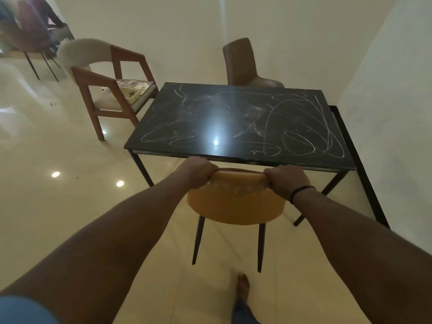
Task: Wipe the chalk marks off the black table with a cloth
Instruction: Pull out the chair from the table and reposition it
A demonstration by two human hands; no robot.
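Left hand (pixel 195 171) and right hand (pixel 288 181) each curl a tight grip over the orange chair (pixel 236 202) backrest, just before the chalk-scribbled worktop (pixel 233 122) near edge.

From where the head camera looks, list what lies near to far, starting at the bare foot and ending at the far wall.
Bare foot → orange chair, its backrest gripped by the left hand and right hand → black table with chalk marks → brown chair → far wall.

White chalk marks (pixel 292 127) are looping across the black table (pixel 210 108); the near chair (pixel 236 202) is showing mustard yellow, the far chair (pixel 240 64) brown, the floor (pixel 58 206) glossy cream.
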